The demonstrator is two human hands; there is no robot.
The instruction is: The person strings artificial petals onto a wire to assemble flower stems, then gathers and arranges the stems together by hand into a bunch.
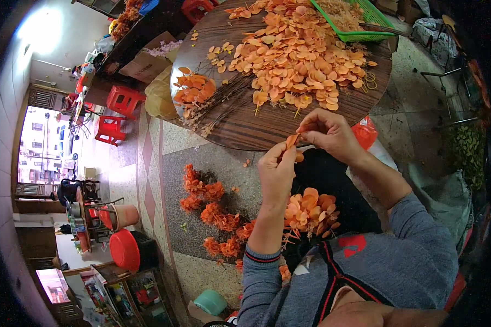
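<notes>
My left hand (276, 177) is closed, pinching a small orange artificial leaf sprig (292, 140) just off the near edge of the round wooden table (245, 131). From the right, the fingertips of my right hand (331, 136) are pinched at the sprig's upper end; what exactly lies between them is too small to tell. A bunch of orange leaves (311, 212) rests on my lap below both hands. Across the table spreads a big heap of loose orange leaf pieces (300, 60). Thin brown stems (229, 95) with an orange leaf bunch (195, 90) lie on the table's left side.
A green plastic basket (360, 36) of pale fibrous bits sits on the far right of the table. Orange-red flower bunches (218, 218) lie on the floor to my left. Red stools (110, 129), a red basin (124, 250) and a cardboard box (147, 62) stand farther left.
</notes>
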